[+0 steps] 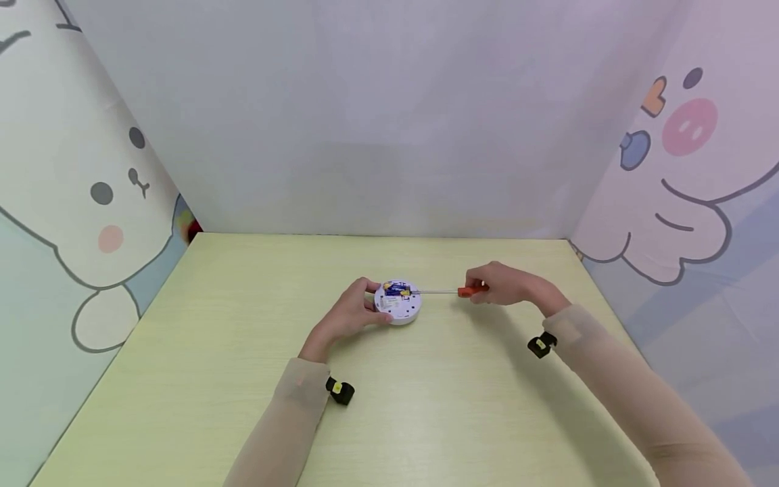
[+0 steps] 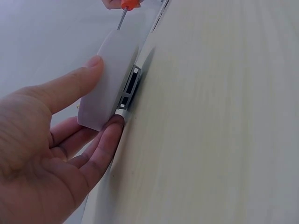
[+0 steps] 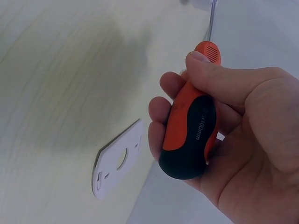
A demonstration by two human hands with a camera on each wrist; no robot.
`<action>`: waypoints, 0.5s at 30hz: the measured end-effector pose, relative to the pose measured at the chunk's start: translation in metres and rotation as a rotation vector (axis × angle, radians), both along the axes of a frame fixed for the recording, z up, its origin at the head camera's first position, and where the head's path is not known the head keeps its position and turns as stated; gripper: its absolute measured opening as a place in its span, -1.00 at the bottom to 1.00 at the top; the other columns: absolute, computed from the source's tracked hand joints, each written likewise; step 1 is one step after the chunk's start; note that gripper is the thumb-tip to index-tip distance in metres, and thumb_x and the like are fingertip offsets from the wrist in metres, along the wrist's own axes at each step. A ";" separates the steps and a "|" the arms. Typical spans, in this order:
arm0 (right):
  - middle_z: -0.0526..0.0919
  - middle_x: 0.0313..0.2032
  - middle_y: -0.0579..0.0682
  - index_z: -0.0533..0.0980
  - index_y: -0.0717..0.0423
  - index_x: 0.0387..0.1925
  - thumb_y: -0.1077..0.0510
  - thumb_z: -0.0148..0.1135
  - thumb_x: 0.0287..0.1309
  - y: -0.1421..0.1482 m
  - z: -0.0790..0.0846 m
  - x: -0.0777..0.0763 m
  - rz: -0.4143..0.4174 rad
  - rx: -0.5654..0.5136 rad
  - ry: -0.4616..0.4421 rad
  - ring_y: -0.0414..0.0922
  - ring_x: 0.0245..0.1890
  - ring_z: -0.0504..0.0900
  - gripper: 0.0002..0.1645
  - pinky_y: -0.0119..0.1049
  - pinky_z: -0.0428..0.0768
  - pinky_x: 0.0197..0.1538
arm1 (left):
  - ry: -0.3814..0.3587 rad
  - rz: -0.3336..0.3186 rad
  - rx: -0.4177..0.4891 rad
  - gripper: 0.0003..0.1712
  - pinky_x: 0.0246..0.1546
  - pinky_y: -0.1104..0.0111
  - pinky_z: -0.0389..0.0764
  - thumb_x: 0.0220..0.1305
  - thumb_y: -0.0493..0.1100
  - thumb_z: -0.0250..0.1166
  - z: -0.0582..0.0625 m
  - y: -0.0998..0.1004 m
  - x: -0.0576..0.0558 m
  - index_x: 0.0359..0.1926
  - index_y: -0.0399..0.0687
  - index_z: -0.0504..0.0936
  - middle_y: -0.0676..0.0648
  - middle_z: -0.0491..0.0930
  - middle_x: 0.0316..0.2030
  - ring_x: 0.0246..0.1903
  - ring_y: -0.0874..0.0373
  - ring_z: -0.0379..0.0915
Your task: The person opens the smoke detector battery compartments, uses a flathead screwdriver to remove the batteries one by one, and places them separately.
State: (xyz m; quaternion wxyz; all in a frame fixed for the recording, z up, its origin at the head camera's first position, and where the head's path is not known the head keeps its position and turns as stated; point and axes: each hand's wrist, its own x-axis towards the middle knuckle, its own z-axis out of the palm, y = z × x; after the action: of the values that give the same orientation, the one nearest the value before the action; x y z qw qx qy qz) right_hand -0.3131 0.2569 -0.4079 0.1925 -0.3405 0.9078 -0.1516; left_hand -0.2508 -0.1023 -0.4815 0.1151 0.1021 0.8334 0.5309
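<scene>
My left hand (image 1: 351,311) grips a round white smoke detector (image 1: 403,312) by its left side, thumb on the near rim. Blue-and-yellow batteries (image 1: 397,289) lie in the opening on its upward face. The left wrist view shows the white casing (image 2: 110,79) edge-on, with a dark slotted part on one side. In my right hand (image 1: 502,284) is a screwdriver (image 1: 467,292), its metal shaft pointing left and its tip at the right end of the batteries. Its orange-and-black handle (image 3: 180,126) lies within curled fingers, thumb along the top.
A flat white mounting plate (image 3: 119,158) with a round hole lies on the table near my right hand. The pale wooden table (image 1: 426,419) meets a plain light cloth (image 1: 389,135) at the back. Cartoon-printed cloths hang at both sides.
</scene>
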 end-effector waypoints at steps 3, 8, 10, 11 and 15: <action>0.67 -0.29 -0.15 0.59 0.00 -0.22 0.22 0.37 0.41 0.002 -0.004 0.000 0.005 -0.025 -0.019 -0.18 -0.39 0.52 -0.91 -0.22 0.51 -0.22 | -0.001 0.001 -0.001 -0.20 -0.05 0.25 0.63 0.17 -0.19 0.65 0.001 0.000 0.001 0.34 -0.13 0.42 -0.09 0.56 0.16 -0.09 0.11 0.64; 0.66 -0.28 -0.15 0.59 0.04 -0.21 0.23 0.36 0.42 0.006 -0.016 -0.002 -0.001 -0.046 -0.053 -0.19 -0.35 0.58 -0.92 -0.22 0.56 -0.17 | -0.005 0.000 -0.005 -0.20 -0.05 0.26 0.63 0.17 -0.19 0.65 0.002 0.000 0.001 0.34 -0.12 0.42 -0.09 0.55 0.20 -0.09 0.10 0.64; 0.64 -0.29 -0.17 0.58 0.02 -0.21 0.21 0.36 0.42 0.008 -0.020 -0.003 -0.002 -0.052 -0.057 -0.17 -0.31 0.56 -0.92 -0.23 0.54 -0.15 | -0.006 -0.003 -0.003 -0.20 -0.05 0.26 0.64 0.17 -0.19 0.65 0.002 0.000 0.001 0.34 -0.12 0.42 -0.10 0.54 0.21 -0.09 0.10 0.63; 0.63 -0.30 -0.17 0.58 0.00 -0.22 0.21 0.36 0.42 0.009 -0.023 -0.003 0.002 -0.057 -0.057 -0.17 -0.30 0.55 -0.91 -0.23 0.53 -0.16 | -0.006 -0.005 0.000 -0.20 -0.05 0.26 0.64 0.17 -0.18 0.65 0.002 -0.001 0.001 0.34 -0.12 0.42 -0.10 0.54 0.21 -0.09 0.10 0.63; 0.58 -0.36 -0.18 0.56 -0.08 -0.26 0.18 0.38 0.41 0.009 -0.029 -0.004 0.001 -0.082 -0.065 -0.15 -0.29 0.49 -0.86 -0.26 0.49 -0.17 | -0.008 -0.008 0.007 -0.20 -0.05 0.27 0.65 0.18 -0.16 0.65 0.001 -0.001 0.001 0.34 -0.13 0.42 -0.11 0.53 0.23 -0.08 0.10 0.63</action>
State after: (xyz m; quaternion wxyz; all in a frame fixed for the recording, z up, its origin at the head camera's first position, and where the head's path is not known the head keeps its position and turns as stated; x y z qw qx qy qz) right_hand -0.3169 0.2661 -0.4364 0.2077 -0.3436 0.8938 -0.1996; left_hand -0.2498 -0.1035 -0.4801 0.1200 0.1037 0.8306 0.5337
